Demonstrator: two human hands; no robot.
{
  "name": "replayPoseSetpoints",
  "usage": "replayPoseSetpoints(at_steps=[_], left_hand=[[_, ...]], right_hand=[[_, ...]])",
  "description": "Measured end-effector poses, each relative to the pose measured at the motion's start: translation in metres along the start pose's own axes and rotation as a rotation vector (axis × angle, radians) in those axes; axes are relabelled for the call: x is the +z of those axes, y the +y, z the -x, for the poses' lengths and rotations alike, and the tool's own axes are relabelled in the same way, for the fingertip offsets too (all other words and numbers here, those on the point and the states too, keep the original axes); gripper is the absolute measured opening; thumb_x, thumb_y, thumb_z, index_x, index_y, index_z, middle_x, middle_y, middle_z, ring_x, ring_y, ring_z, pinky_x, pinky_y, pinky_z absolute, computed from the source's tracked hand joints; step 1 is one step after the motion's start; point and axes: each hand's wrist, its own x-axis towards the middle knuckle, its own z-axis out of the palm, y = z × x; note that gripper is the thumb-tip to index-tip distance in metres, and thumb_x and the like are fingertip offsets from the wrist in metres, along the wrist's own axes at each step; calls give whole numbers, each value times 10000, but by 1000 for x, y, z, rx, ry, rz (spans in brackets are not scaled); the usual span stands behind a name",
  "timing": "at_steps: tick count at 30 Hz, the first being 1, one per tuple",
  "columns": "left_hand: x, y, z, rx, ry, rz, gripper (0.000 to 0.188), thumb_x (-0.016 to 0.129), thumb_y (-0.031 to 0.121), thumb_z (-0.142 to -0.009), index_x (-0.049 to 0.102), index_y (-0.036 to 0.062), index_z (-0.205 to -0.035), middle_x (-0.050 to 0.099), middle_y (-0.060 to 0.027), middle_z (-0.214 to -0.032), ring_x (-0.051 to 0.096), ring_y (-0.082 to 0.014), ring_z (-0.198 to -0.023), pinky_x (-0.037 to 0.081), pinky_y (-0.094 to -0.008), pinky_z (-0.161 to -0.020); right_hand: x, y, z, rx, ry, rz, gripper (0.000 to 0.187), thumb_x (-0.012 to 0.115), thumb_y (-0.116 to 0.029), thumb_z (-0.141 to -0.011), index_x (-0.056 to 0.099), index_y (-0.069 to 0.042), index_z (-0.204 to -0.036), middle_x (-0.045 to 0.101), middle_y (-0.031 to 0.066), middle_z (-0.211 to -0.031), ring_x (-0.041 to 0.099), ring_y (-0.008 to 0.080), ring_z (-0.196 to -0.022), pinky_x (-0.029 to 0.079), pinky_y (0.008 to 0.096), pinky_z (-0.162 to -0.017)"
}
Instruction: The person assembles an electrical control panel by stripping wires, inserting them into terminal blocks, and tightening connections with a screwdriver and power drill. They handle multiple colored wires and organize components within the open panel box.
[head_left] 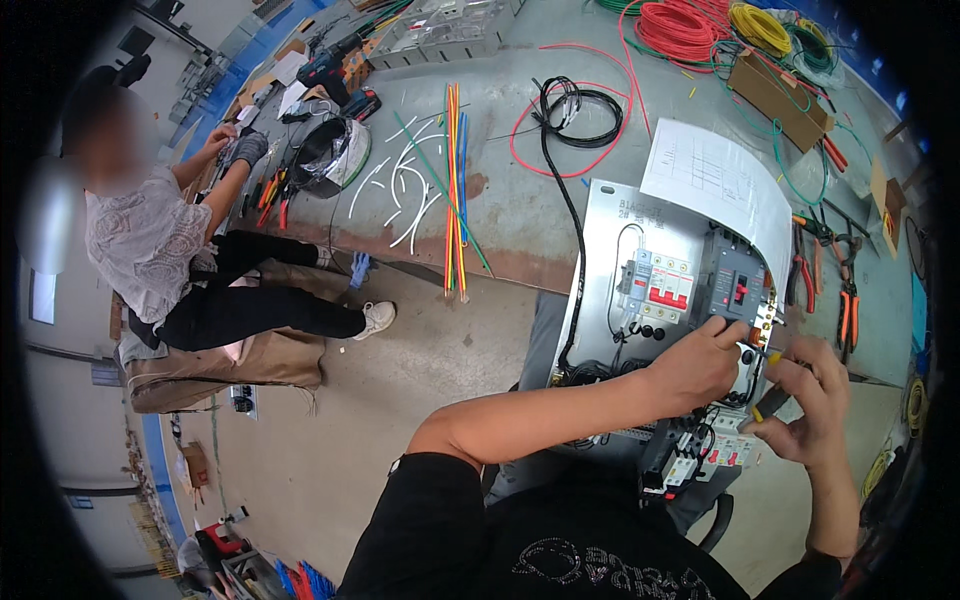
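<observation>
An open electrical panel [600, 250] on a metal mounting plate leans in front of me, against the bench edge. My left hand [700, 365] reaches over it with its fingers pinched together; what they hold is hidden. Close by on the right, my right hand [812, 400] is closed round a screwdriver [772, 402] with a dark and yellow handle. Above my left hand sit a breaker with red switches [668, 290] and a larger dark grey breaker [735, 285]. More small breakers [725, 450] and black wires lie below my hands.
A printed sheet [715, 180] covers the panel's top. Pliers [802, 270] and orange-handled cutters [848, 310] lie to the right. Black cable [590, 110], coloured tubes [455, 190] and red wire coils [680, 35] rest on the bench [500, 130]. Another person [150, 230] sits working at left.
</observation>
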Motion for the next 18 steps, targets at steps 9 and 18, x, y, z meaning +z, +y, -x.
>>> replayPoseSetpoints(at_steps=[9, 18], left_hand=[[2, -1, -2, 12, 54, 75, 158, 664, 183, -769, 774, 84, -716, 706, -26, -827, 544, -243, -1112, 404, -366, -907], [-13, -4, -9, 15, -151, 152, 135, 684, 121, -821, 773, 58, -900, 713, -39, -1054, 434, -233, -1471, 457, -437, -929]], right_hand=[[-4, 3, 5, 22, -21, -165, 674, 922, -478, -700, 704, -49, -1172, 625, 172, -1222, 650, 312, -1038, 536, 412, -853], [28, -6, 28, 455, 214, -729, 978, 712, 68, -739, 359, -93, -1636, 640, 94, -1362, 664, 147, -987, 542, 280, -830]])
